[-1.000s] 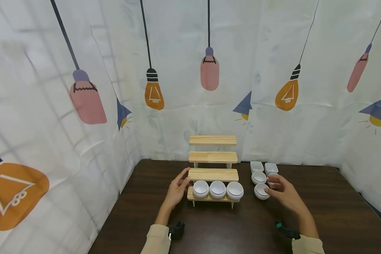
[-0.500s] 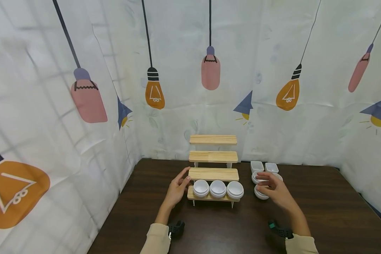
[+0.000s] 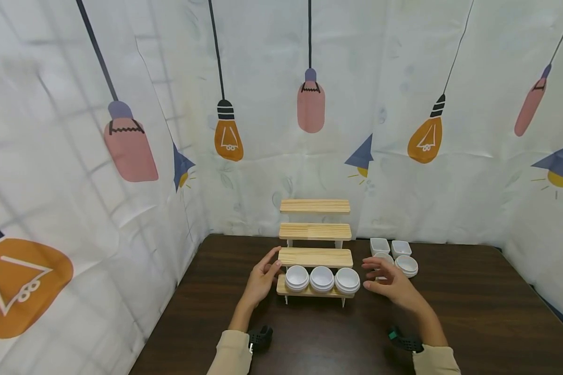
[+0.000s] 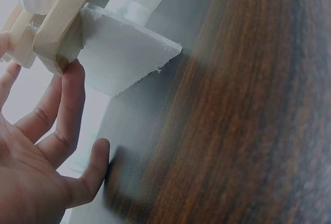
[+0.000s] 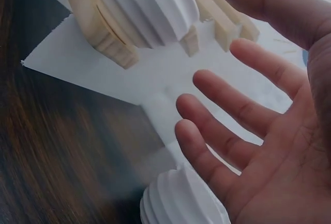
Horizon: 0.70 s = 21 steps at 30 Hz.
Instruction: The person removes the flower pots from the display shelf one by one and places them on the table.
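A tiered wooden stand (image 3: 315, 257) with white side supports stands on the dark table. On its lowest shelf sit three round white bowls (image 3: 321, 279) in a row. My left hand (image 3: 260, 284) rests at the stand's left side. In the left wrist view its fingertips (image 4: 74, 69) touch the end of a shelf. Just right of the row hovers my right hand (image 3: 396, 284), empty, fingers spread and loosely bent. The right wrist view shows a ridged white bowl (image 5: 150, 6) on the shelf beyond the thumb, apart from the fingers.
Right of the stand are two square white dishes (image 3: 379, 245) and a round white bowl (image 3: 406, 265). More round bowls there are partly hidden behind my right hand. A patterned white curtain (image 3: 272, 172) hangs close behind the table (image 3: 309, 338).
My right hand has moved left from the group of bowls toward the stand, uncovering the rear right round bowl. My left hand has stayed at the shelf end.
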Motion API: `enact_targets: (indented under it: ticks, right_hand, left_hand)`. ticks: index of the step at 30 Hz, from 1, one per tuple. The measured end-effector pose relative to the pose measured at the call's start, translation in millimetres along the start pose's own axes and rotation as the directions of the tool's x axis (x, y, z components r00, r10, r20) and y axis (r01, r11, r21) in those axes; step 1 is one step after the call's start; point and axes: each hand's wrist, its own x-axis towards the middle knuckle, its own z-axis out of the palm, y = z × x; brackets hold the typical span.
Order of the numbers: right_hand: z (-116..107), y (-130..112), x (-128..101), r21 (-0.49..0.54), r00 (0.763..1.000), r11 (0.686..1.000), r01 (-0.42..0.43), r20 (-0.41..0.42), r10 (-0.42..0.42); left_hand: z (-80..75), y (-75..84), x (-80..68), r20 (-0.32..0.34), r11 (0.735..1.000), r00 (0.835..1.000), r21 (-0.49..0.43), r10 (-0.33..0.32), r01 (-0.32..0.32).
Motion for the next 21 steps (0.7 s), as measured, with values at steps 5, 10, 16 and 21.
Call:
enact_targets:
  ticks: [5,10,16,21]
  right_hand:
    - [4.4,0.7,1.9,0.014,0.998,1.000,0.009,0.055,-0.009]
    - [7.8,1.6,4.3,0.013,0.996,1.000,-0.005,0.090,0.004]
    - [10.9,-0.5,5.0,0.002,0.994,1.000,-0.028,0.102,0.028]
    - [13.9,-3.0,6.5,-0.018,0.993,1.000,-0.002,0.122,0.005]
  left_hand:
    - [2.6,-17.0,7.7,-0.023,1.000,1.000,-0.005,-0.017,0.016]
    - [3.6,-34.1,14.2,-0.044,1.000,0.999,-0.004,-0.011,0.011]
    - [1.5,-39.0,15.4,-0.019,1.000,1.000,0.005,0.011,-0.011]
    - [0.8,-39.8,15.3,-0.013,1.000,1.000,0.022,0.017,-0.017]
